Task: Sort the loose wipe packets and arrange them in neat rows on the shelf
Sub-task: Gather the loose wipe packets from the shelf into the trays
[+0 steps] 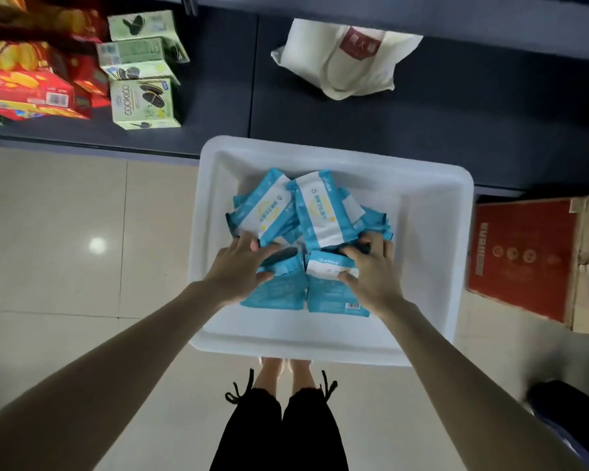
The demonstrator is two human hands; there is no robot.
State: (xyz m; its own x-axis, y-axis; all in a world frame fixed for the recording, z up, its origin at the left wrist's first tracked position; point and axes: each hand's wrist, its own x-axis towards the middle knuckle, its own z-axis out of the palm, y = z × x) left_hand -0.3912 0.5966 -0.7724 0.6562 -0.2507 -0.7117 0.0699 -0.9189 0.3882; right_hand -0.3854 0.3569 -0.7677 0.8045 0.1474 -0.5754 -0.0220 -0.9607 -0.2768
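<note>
Left hand: I see it inside the bin, fingers stretched and spread, fingertips touching the lower edge of a tilted packet on the left of the heap, thumb held apart lower down. It does not seem to clasp anything.
Right hand: also inside the bin. The outer fingers curl over the lower edge of the pile, and the forefinger and thumb pinch the near packet between them.
Wipe packets: blue and white, lying loose in a jumbled heap in the middle of the bin. Two are propped up at the far side with their white faces showing; others lie flat nearer me, one with a barcode facing up.
Bin: white plastic, on the floor, its far edge against the shelf front.
Shelf: dark and low, just beyond the bin. I see no wipe packets on it.
Cookie boxes: pale green, in a column on the left part of the shelf.
Red boxes: stacked untidily at the far left, beside the cookie boxes.
Cloth bag: cream with a red patch, lying at the back of the shelf.
Carton: red-faced cardboard, on the floor to the right of the bin.
Floor: pale glossy tiles.
</note>
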